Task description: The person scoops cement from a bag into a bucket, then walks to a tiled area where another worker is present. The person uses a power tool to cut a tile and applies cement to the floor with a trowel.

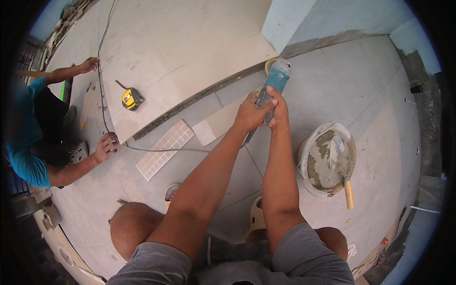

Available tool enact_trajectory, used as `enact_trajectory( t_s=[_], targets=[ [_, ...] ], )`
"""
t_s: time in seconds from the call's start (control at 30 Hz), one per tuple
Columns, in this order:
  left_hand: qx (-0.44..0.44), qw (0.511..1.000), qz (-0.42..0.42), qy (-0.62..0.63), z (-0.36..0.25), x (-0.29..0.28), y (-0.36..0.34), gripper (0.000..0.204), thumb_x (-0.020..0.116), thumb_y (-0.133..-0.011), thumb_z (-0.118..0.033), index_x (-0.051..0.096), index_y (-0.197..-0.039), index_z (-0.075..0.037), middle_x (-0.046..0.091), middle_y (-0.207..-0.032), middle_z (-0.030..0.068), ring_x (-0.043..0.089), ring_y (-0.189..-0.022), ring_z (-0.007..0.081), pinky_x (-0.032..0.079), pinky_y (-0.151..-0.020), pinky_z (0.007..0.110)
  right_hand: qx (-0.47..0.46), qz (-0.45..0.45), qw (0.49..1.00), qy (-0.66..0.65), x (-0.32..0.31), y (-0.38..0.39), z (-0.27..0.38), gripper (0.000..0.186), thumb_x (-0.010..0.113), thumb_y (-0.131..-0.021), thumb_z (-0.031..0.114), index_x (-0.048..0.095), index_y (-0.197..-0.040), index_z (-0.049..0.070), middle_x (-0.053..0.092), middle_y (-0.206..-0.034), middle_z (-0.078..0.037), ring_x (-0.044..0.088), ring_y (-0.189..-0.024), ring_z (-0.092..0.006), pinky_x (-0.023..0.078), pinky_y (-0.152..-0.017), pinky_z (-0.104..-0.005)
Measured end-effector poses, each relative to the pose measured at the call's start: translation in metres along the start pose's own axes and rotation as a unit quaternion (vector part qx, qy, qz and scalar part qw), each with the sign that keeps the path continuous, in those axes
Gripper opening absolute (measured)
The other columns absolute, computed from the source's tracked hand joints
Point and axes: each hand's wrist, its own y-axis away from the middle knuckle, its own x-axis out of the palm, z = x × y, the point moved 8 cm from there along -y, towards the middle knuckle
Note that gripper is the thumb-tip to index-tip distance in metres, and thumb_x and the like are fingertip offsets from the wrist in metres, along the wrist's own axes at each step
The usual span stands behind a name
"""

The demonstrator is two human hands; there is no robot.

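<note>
Both my arms reach forward, and my left hand (250,112) and my right hand (279,108) are wrapped round the body of a teal angle grinder (278,78). Its grey head and pale disc lie by the step's edge, close to the foot of the light blue pillar (289,21). Whether the disc touches the step cannot be made out. From the grinder's rear end a dark power cord (180,150) runs left across the floor. Below the step lie a tile strip with a grid back (165,149) and a plain beige tile piece (221,122).
A bucket of grey mortar (327,159) with a wooden-handled trowel (349,192) stands at my right. On the raised tiled step (190,57) rests a yellow tape measure (131,99). At the left, a co-worker in a blue shirt (26,156) has both hands near the cord and step corner.
</note>
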Motion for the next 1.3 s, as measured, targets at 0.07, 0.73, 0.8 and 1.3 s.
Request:
enact_trajectory(
  t_s=[0.07, 0.73, 0.8, 1.3],
  targets=[
    [0.006, 1.0, -0.002, 0.001, -0.005, 0.0, 0.002, 0.075, 0.076, -0.079, -0.044, 0.049, -0.133, 0.0, 0.067, -0.107, 0.0167, 0.07, -0.085, 0.0228, 0.06, -0.057, 0.03, -0.004, -0.004, 1.0, -0.003, -0.002, -0.001, 0.001, 0.033, 0.069, -0.084, 0.028, 0.059, -0.098, 0.0, 0.066, -0.083, -0.013, 0.067, -0.071, -0.0256, 0.056, -0.066, -0.0368],
    [-0.001, 1.0, -0.018, 0.007, -0.006, -0.008, 0.003, 0.078, 0.076, -0.08, -0.046, 0.047, -0.131, 0.005, 0.067, -0.102, 0.0179, 0.07, -0.079, 0.0217, 0.059, -0.054, 0.029, -0.003, -0.009, 1.0, -0.012, 0.003, -0.005, -0.003, 0.036, 0.072, -0.082, 0.028, 0.058, -0.101, 0.001, 0.067, -0.082, -0.012, 0.067, -0.068, -0.0248, 0.056, -0.062, -0.037],
    [-0.005, 1.0, 0.0, 0.005, -0.008, -0.007, 0.003, 0.077, 0.076, -0.08, -0.046, 0.048, -0.131, 0.005, 0.067, -0.103, 0.0182, 0.07, -0.08, 0.0219, 0.058, -0.054, 0.029, -0.001, -0.008, 1.0, -0.011, 0.004, -0.004, -0.002, 0.036, 0.072, -0.082, 0.028, 0.058, -0.102, 0.002, 0.067, -0.082, -0.012, 0.067, -0.069, -0.0249, 0.056, -0.062, -0.0372],
    [-0.007, 1.0, 0.0, 0.013, -0.01, -0.008, 0.008, 0.06, 0.074, -0.082, -0.044, 0.056, -0.119, 0.0, 0.068, -0.097, 0.014, 0.07, -0.08, 0.0207, 0.059, -0.055, 0.03, 0.011, -0.003, 1.0, -0.003, 0.008, -0.001, -0.004, 0.034, 0.072, -0.082, 0.028, 0.059, -0.099, 0.002, 0.067, -0.082, -0.011, 0.067, -0.068, -0.0241, 0.056, -0.062, -0.0362]
  ],
)
